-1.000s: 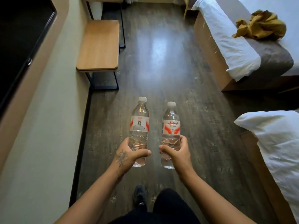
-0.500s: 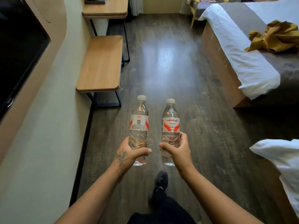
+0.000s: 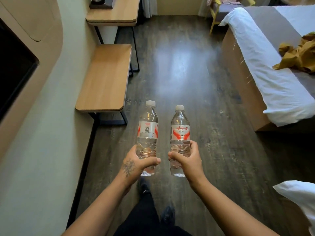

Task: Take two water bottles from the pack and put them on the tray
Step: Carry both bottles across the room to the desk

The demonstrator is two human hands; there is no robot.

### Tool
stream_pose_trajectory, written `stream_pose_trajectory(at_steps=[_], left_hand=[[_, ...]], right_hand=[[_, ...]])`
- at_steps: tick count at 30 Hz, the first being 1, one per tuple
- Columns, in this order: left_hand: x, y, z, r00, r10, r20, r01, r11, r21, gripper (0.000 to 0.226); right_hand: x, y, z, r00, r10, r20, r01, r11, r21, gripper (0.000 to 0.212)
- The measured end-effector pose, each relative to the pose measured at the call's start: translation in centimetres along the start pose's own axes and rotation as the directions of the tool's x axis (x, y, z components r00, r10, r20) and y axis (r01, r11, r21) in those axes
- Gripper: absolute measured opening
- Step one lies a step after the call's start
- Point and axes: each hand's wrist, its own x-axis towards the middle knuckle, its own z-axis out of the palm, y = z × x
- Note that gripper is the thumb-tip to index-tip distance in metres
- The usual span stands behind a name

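I hold two clear water bottles upright in front of me over the dark wood floor. My left hand (image 3: 136,163), with a tattoo on its back, grips the lower body of the left bottle (image 3: 148,132), whose white and red label shows a QR code. My right hand (image 3: 187,160) grips the lower half of the right bottle (image 3: 180,132), whose label shows red characters. Both have white caps. No pack is in view. A dark tray-like edge (image 3: 100,5) shows on the far desk, mostly cut off.
A low wooden bench (image 3: 105,79) stands along the left wall, with a wooden desk (image 3: 115,16) beyond it. A bed (image 3: 265,68) with white sheets and a mustard cloth (image 3: 300,53) is on the right. A yellow chair (image 3: 219,9) stands far back. A black screen (image 3: 12,68) hangs left.
I have walked forward along the floor: the bench, desk and bed have come nearer and lower in view. Both hands keep the bottles upright in the same grip.
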Motion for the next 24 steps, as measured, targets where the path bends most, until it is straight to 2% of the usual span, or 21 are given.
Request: stream_pose_trajectory(at_steps=[6, 16, 24], left_hand=[[9.6, 4.3, -1.6, 0.999, 0.03, 0.032, -0.029, 0.999, -0.045, 0.095], [24.4, 12.6, -5.5, 0.996, 0.027, 0.09, -0.025, 0.999, -0.02, 0.084], [34.6, 18.0, -6.8, 0.995, 0.014, 0.097, -0.012, 1.0, -0.013, 0.089]], right_hand=[[9.4, -3.0, 2.3, 1.0, -0.003, -0.005, 0.003, 1.0, -0.01, 0.081], [22.8, -9.6, 6.2, 0.997, 0.0, -0.076, 0.002, 1.0, 0.03, 0.084], [33.6, -13.8, 7.4, 0.997, 0.009, -0.076, -0.003, 0.997, 0.077, 0.078]])
